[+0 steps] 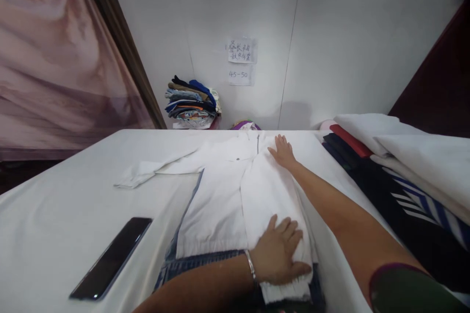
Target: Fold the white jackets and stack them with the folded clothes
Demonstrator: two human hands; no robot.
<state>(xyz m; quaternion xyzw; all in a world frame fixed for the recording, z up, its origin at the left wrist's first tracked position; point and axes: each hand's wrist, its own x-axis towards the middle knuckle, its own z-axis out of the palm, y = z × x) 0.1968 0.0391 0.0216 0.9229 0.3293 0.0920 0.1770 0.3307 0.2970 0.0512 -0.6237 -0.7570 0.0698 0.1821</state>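
Observation:
A white long-sleeved jacket (216, 205) lies spread on the table, its collar toward the wall. One sleeve (139, 173) stretches out to the left; the other is folded down over the right half of the front, its cuff near the hem. My left hand (281, 249), with a bracelet at the wrist, lies open and flat on the folded sleeve near the cuff. Farther up, my right hand (282, 151) rests open on the jacket's right shoulder. Blue denim (176, 266) shows beneath the jacket along its left side and hem.
A black phone (112, 259) lies on the white-covered table (47, 225), left of the jacket. Along the right edge sits a pile of dark, striped and white clothes (389, 190). A stack of folded clothes (193, 102) and handwritten paper signs (241, 61) are at the back wall.

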